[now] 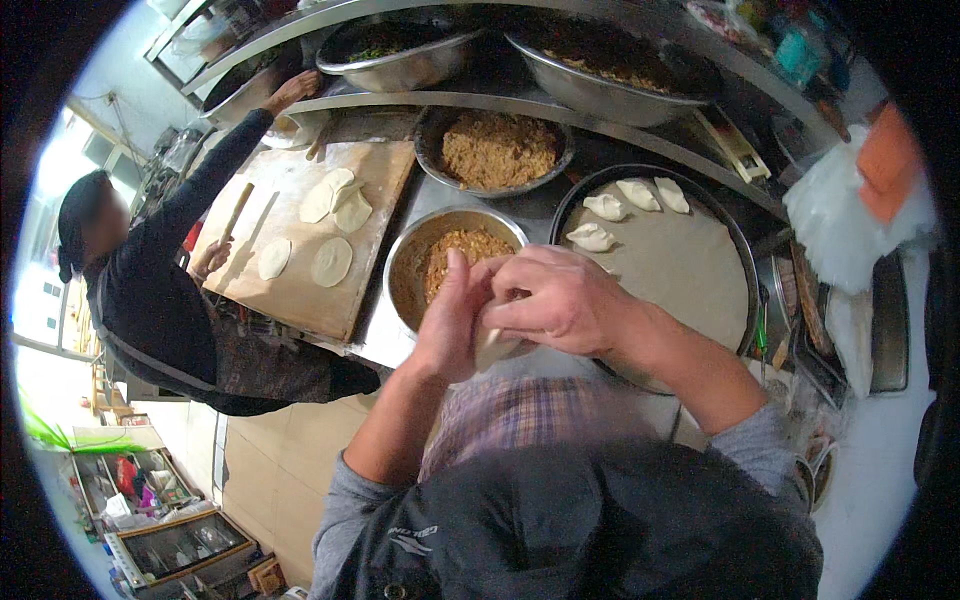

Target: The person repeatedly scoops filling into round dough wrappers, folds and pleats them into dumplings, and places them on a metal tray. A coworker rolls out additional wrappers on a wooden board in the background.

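Observation:
Both my hands meet in front of my chest around a piece of pale dough (495,349). My left hand (451,322) cups it from the left with the thumb raised, and my right hand (562,300) pinches its upper edge. Part of the dough is hidden by my fingers. Just beyond my hands stands a metal bowl (401,277) of reddish-brown filling (465,247). To the right, a large round pan (675,277) bears several folded dumplings (592,237) along its upper left part.
A co-worker (165,300) at the left grips a rolling pin (240,210) over a wooden board (300,307) with several flat dough rounds (331,262). A second bowl of filling (499,146) stands behind mine. Steel bowls (405,71) rest on a shelf (480,101) beyond the worktop.

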Demonstrator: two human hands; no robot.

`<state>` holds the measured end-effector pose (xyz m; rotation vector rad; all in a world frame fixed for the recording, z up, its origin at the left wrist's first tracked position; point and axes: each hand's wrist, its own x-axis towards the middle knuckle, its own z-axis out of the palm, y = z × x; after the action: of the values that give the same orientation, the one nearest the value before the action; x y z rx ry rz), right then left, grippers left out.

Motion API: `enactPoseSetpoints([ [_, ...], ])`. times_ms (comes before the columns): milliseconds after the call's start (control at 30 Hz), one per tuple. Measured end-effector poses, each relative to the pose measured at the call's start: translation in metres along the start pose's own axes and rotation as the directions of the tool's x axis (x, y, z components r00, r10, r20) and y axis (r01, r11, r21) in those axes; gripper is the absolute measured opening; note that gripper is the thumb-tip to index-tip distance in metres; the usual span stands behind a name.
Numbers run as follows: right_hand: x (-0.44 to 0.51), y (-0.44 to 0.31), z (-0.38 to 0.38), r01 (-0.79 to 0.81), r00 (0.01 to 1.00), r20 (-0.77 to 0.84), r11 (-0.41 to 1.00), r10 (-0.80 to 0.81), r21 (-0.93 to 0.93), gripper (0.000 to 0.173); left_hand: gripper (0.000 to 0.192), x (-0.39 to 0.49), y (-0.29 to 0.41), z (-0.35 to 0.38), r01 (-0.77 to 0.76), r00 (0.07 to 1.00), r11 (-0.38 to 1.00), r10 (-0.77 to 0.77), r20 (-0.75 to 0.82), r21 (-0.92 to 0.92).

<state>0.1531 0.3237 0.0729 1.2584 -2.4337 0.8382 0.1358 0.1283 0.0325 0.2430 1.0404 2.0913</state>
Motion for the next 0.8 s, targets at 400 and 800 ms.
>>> enactPoseSetpoints([
  [400,-0.006,-0.010,0.051,0.049,0.828,-0.560,0.998,-0.023,0.031,0.046,0.074,-0.008,-0.029,0.030,-0.211,0.940,0.975,0.182,-0.288,-0.073],
  [800,0.011,-0.027,0.065,-0.106,0.677,-0.534,0.785,0.507,0.610,0.030,0.054,0.032,-0.033,0.029,-0.635,0.722,0.763,0.642,-0.257,0.123],
])
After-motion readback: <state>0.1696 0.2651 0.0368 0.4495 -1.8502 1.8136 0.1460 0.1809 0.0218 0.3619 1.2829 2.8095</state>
